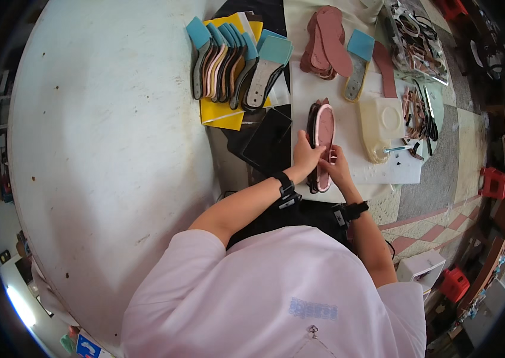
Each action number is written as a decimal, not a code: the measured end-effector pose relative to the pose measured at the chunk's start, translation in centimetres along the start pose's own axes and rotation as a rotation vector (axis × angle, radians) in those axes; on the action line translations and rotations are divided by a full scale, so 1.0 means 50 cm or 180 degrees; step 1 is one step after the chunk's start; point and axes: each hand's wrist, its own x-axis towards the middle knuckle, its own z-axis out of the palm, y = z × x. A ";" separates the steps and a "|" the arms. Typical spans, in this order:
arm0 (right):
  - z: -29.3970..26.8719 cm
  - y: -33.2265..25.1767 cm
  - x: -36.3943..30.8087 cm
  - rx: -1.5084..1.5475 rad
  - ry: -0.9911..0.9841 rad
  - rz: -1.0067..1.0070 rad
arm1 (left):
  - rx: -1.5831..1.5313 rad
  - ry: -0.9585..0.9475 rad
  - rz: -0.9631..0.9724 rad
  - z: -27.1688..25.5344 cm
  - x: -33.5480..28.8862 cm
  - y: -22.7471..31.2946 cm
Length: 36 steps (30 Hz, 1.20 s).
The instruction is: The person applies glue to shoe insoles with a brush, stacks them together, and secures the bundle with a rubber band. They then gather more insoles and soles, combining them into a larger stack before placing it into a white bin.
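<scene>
Upright in front of me are long, narrow shoe soles (325,123), pink inside with a pale raised rim; darker ones stand against their left side. My left hand (308,156) is closed round their left edge, its thumb reaching over onto the pink face. My right hand (337,164) grips the right edge lower down, fingers bent, the two hands almost meeting. Whether a small piece sits between the right fingertips I cannot tell. A translucent plastic jug (380,128) stands to the right, with a blue-handled brush (397,149) by its base.
Dark red insole pieces (329,42) are stacked at the far side. Several strapped soles with blue flaps (225,59) lie on yellow sheets (222,114) at far left. Scissors (430,113), a bin of straps (416,39) and a black flat panel (268,140) lie around. A large white board (115,149) fills the left.
</scene>
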 end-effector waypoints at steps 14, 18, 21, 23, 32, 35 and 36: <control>-0.074 -0.057 -0.076 0.2206 -0.0629 0.0240 | -0.1605 -0.1239 -0.0316 -0.024 -0.015 0.016; -0.066 -0.061 -0.054 0.2415 -0.0284 0.0358 | -0.1598 -0.0910 -0.1367 -0.068 0.025 -0.022; -0.072 -0.041 -0.016 0.2797 -0.0556 0.0821 | -0.1614 -0.0984 -0.1623 -0.084 0.039 -0.046; -0.065 -0.027 -0.001 0.2819 -0.0654 0.0867 | -0.1567 -0.0997 -0.1664 -0.084 0.041 -0.044; -0.024 -0.037 0.022 0.2938 -0.0636 0.0946 | -0.1653 -0.1226 -0.1557 -0.045 0.033 -0.048; -0.012 -0.056 0.037 0.2984 -0.0712 0.0780 | -0.1769 -0.0890 -0.1123 -0.033 0.047 -0.063; -0.008 -0.064 0.042 0.3036 -0.0709 0.0722 | -0.1703 -0.0645 -0.0893 -0.030 0.055 -0.071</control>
